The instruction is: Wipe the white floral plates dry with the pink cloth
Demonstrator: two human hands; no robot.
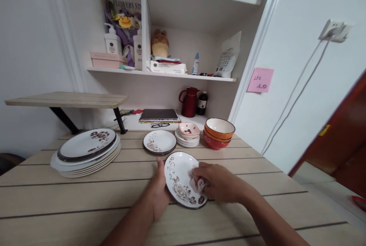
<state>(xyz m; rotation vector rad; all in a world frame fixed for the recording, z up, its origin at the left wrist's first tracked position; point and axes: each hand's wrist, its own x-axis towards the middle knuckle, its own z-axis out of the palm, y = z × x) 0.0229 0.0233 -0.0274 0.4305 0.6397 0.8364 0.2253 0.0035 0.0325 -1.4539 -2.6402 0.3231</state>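
A white plate [179, 169] with a dark rim and brown flower pattern is held tilted above the slatted table. My left hand [160, 188] grips its left edge, thumb up along the rim and the other fingers hidden beneath. My right hand [217, 182] is closed round a crumpled pale cloth or tissue [197, 183], pressed against the right part of the plate's face. Just behind lies a short stack of matching flowered plates [160, 141].
Left on the table [85, 200] is a tall stack of plates [88, 145], beside a small raised wooden stand [68, 100]. Small dishes [187, 137] and stacked orange and red bowls [219, 135] stand back right. Behind them are a laptop [159, 114] and a red jug [190, 103].
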